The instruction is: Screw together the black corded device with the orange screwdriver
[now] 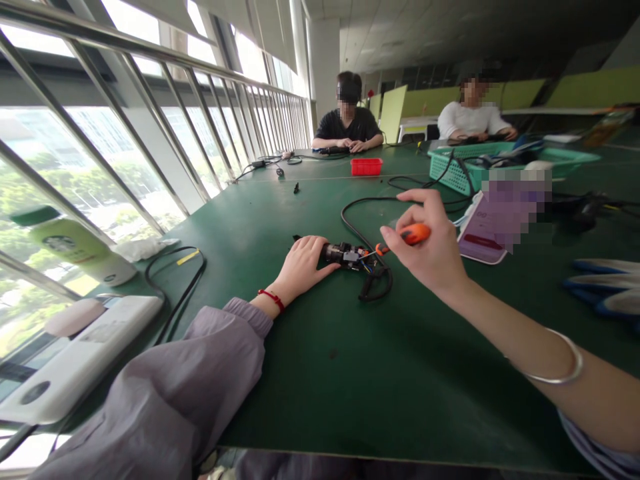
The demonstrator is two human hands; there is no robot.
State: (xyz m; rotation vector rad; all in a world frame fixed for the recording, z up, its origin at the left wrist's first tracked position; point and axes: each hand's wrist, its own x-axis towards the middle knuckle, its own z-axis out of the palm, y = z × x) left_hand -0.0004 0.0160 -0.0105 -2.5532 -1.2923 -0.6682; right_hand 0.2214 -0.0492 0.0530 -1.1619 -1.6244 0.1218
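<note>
My left hand is wrapped over an opened black corded device, pressing it against the green tabletop. Bare inner parts and thin coloured wires show at the device's right end, while the part beneath my palm is hidden. In my right hand is an orange-and-black screwdriver, pinched by the handle between thumb and fingers. Its thin shaft points left and down, with the tip at the exposed inner parts. Whether the tip sits in a screw is too small to tell. A black cable curves away behind the device.
A phone leans at the right, before a green basket of parts. Gloves lie far right. A red tray sits farther back. At left are a bottle and a white power bank-like block. Two people sit opposite.
</note>
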